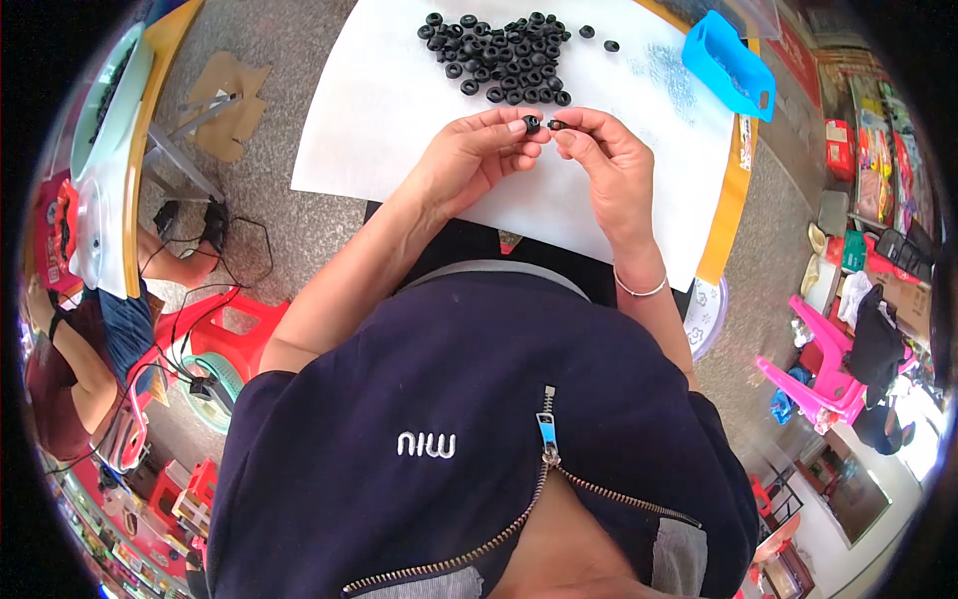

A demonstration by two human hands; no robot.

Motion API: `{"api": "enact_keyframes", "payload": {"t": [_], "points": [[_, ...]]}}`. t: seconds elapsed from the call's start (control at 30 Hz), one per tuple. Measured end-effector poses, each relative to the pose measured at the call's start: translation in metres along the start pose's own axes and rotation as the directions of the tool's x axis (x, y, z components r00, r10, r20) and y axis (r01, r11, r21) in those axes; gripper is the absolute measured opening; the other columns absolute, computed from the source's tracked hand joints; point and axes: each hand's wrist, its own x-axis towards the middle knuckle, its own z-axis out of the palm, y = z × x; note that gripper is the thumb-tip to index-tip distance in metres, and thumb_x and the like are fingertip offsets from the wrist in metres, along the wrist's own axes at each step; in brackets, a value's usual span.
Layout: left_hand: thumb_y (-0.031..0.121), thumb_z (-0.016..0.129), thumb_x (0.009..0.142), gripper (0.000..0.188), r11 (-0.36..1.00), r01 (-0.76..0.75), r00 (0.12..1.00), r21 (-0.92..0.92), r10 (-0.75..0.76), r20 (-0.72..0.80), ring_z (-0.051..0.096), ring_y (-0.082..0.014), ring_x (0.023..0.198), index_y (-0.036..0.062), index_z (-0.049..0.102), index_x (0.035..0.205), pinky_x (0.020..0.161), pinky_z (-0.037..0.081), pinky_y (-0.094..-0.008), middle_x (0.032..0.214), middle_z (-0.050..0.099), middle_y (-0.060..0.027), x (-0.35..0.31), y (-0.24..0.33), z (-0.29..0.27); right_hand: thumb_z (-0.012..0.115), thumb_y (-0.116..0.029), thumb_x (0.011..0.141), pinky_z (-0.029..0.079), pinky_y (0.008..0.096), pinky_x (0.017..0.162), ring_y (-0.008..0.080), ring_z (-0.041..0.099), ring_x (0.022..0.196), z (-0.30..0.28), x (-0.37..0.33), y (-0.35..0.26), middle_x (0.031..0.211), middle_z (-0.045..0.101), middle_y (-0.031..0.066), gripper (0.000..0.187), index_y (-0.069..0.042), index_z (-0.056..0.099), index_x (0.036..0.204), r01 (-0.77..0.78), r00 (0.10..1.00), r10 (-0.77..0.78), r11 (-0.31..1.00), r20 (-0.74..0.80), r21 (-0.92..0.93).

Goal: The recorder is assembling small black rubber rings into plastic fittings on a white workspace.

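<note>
Between thumb and fingers, my left hand (479, 158) pinches a small round black ring-shaped part (531, 124). Close beside it, my right hand (611, 165) holds a tiny dark piece (556, 125) in its fingertips; its exact kind is too small to make out. The two pieces almost meet, and I cannot tell whether they touch. Just beyond my hands lies a loose pile of black ring-shaped parts (504, 55), several of them with a visible hole. The pile rests on a white sheet (369, 120) over the table.
A blue plastic basket (728, 68) stands at the table's far right, near the yellow table edge (726, 225). Fine blue specks dot the sheet beside it. At left, another person (85, 359) sits by a second table with a pale green basin (112, 100). Red stools and cables are below.
</note>
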Motion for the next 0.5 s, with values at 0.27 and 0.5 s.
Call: {"api": "enact_keyframes", "payload": {"t": [0.27,0.5], "points": [[0.006,0.052,0.092,0.016,1.0,-0.024,0.999,-0.006,0.024,0.028,0.063,-0.0147,0.082,-0.0038,0.057,0.104,0.074,0.053,-0.0252,0.096,0.065,-0.0128,-0.001,-0.002,0.0,0.06,0.0,0.084,0.05,0.0223,0.067,0.0131,0.064,0.076,0.003,0.003,-0.002,0.088,0.064,0.0078,0.014,0.0,0.064,0.097,0.322,0.946,-0.301,0.827,0.12,-0.462],[0.007,0.053,0.092,0.022,0.996,-0.016,1.0,0.09,0.018,-0.015,0.061,-0.0134,0.081,-0.0047,0.058,0.109,0.073,0.052,-0.0244,0.095,0.065,-0.0113,-0.004,0.0,0.006,0.059,0.001,0.083,0.052,0.0257,0.066,0.0162,0.064,0.076,0.002,0.002,-0.009,0.092,0.062,0.0094,0.012,0.0,0.063,0.095,0.364,0.93,-0.32,0.756,0.179,-0.544]]}}
